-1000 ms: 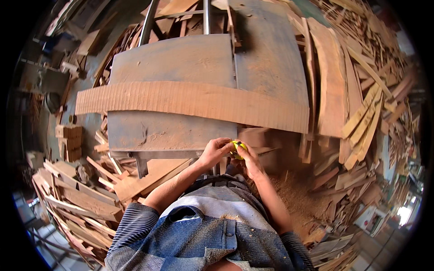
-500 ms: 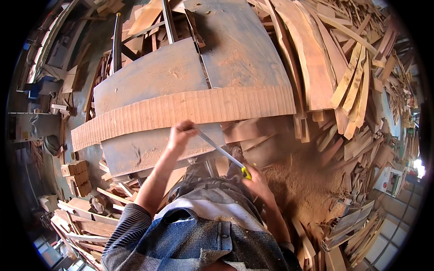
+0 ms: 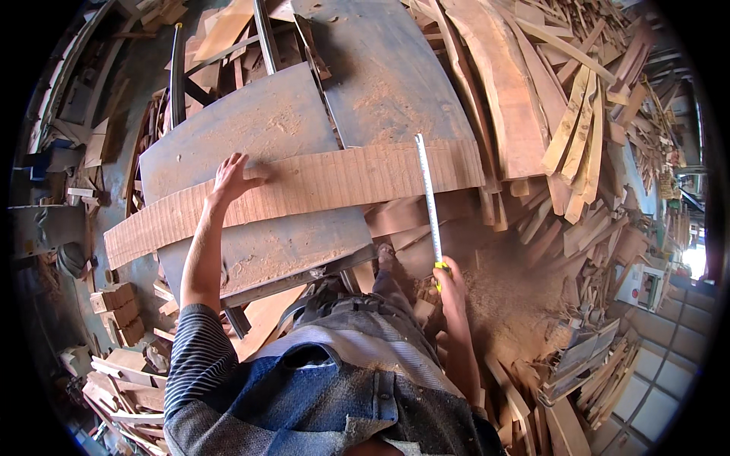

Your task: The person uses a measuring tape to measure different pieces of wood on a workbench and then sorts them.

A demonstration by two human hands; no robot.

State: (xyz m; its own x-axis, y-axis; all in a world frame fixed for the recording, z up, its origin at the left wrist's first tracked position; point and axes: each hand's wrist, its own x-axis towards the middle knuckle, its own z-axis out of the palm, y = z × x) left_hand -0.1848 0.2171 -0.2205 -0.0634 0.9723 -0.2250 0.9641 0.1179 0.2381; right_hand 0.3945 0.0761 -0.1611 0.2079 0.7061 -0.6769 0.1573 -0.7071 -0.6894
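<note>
A long, rough-sawn wooden board lies crosswise over a dusty metal machine table, its ends reaching past the table on both sides. My left hand rests on the board left of its middle, fingers spread and the thumb a little blurred. Off the table's near right corner, my right hand is closed around a tape measure with a yellow case. From it the pale blade runs out straight, away from me, crossing the board's right part; its tip is slightly past the board's far edge.
Stacked planks stand close along the table's right side. A sawdust heap covers the floor to my right. Small wooden blocks are piled at left, with loose offcuts nearer me. Metal rails extend beyond the table.
My left hand has let go of the blade's end and moved left onto the board, opening. My right hand has swung the tape measure rightward, so its blade points away from me over the board.
</note>
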